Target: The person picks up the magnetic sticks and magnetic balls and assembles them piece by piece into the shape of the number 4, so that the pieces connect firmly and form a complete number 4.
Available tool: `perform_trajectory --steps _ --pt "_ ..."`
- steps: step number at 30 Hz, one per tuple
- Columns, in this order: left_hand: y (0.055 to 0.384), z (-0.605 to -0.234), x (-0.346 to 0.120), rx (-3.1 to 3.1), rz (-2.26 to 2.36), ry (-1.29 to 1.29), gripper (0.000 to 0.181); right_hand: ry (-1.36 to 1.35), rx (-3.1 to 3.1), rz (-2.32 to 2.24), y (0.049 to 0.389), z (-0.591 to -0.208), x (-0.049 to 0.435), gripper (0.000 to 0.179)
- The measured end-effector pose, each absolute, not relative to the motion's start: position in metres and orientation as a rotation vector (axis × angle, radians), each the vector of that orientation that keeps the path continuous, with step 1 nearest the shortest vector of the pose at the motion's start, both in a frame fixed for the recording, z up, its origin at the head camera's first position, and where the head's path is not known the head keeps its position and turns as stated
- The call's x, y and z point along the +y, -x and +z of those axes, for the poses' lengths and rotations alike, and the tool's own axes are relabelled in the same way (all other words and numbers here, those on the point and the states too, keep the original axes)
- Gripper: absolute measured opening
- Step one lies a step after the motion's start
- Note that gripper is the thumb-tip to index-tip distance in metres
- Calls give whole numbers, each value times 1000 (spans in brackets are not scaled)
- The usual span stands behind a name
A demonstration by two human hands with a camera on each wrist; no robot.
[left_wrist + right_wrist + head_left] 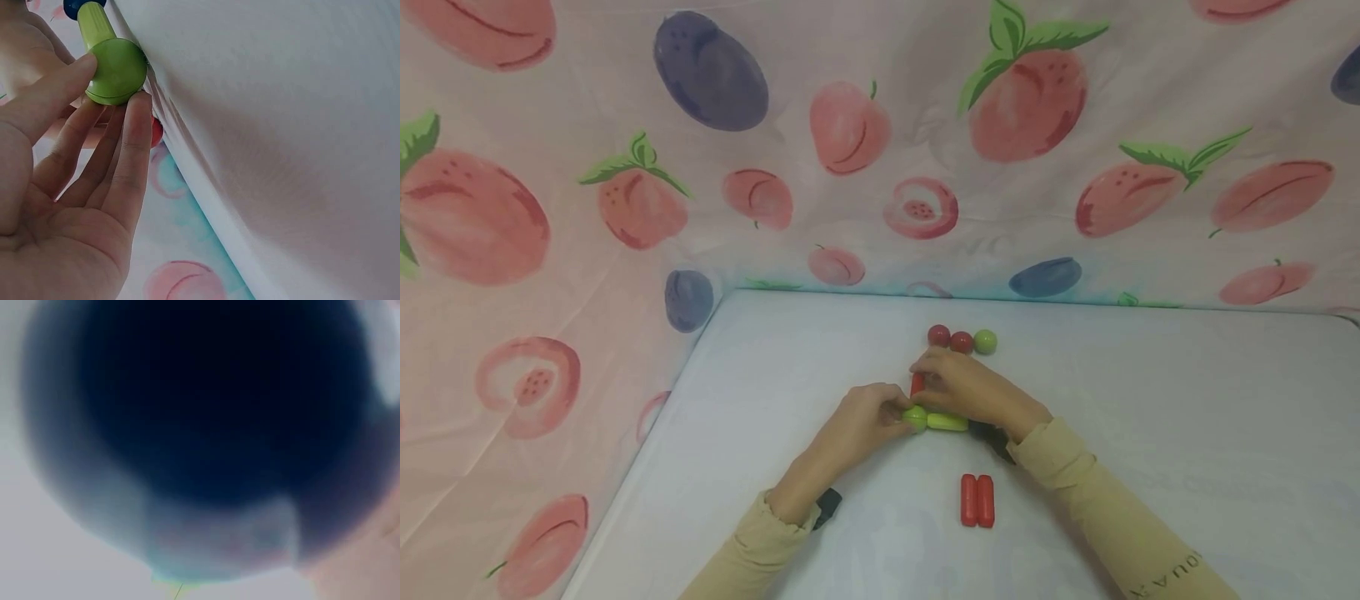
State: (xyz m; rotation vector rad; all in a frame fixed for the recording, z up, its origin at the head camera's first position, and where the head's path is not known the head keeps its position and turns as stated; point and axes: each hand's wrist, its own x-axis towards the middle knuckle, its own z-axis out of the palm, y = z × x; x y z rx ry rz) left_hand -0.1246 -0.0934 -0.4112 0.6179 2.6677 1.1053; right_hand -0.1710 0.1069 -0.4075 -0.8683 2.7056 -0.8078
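My left hand pinches a green ball between thumb and fingertips. A yellow-green rod extends from the ball toward the right, with a dark blue ball at its other end in the left wrist view. My right hand holds a short red rod upright in the head view, its lower end right at the green ball. A dark blue round surface fills most of the right wrist view, very close and blurred, hiding the right fingers there.
Two red balls and another green ball sit in a row beyond my right hand. Nearer to me, two red rods lie side by side on the white table. Fruit-patterned cloth hangs at the back and left.
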Motion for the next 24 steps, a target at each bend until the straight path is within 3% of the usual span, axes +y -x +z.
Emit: perform_trajectory --steps 8,24 --pt "125 -411 -93 2669 1107 -617 21 837 2725 -791 169 -403 113 31" --pt "123 -408 -92 2678 1070 -585 20 791 2769 -748 149 -394 130 37"
